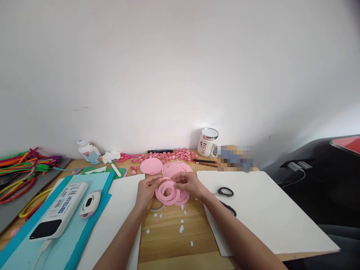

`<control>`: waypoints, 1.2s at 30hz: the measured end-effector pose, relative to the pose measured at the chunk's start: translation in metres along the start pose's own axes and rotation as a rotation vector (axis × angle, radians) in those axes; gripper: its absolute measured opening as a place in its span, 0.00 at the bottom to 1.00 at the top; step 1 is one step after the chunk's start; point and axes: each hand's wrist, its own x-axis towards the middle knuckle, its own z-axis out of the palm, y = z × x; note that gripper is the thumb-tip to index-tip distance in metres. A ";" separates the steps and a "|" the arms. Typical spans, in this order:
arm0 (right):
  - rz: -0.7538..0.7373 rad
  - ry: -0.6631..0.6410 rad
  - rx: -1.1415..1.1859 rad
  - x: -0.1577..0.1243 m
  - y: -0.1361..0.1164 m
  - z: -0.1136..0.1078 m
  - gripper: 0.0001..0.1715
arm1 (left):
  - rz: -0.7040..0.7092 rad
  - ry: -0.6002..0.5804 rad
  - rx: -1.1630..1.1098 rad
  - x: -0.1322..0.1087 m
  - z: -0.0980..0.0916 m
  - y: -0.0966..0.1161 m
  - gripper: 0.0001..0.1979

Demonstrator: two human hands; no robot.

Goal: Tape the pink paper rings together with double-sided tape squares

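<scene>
Two hands meet over the wooden table [168,240], both pinching one pink paper spiral [167,193]: left hand [146,191] grips its near-left edge, right hand [189,183] closes fingers on its upper rim. Just beyond the spiral lie pink paper discs [152,165]; further back, small pink rolled pieces [174,154] and a mug [207,142]. Black scissors [226,198] rest right of the spiral on white sheet [267,213].

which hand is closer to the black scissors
Right. The right hand holds the pink paper spiral just left of the black scissors, which lie on the white sheet. The left hand grips the spiral's far side, farther away.
</scene>
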 end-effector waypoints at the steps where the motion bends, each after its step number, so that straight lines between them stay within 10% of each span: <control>1: 0.010 0.002 -0.014 0.000 0.000 0.000 0.22 | 0.013 0.004 0.005 -0.001 0.000 0.001 0.15; 13: -0.180 0.110 -0.205 -0.002 -0.009 0.008 0.13 | 0.140 0.012 0.179 -0.001 0.002 0.000 0.16; 36: -0.078 0.118 -0.092 0.001 0.000 0.009 0.11 | 0.112 0.047 0.074 0.000 0.003 0.003 0.18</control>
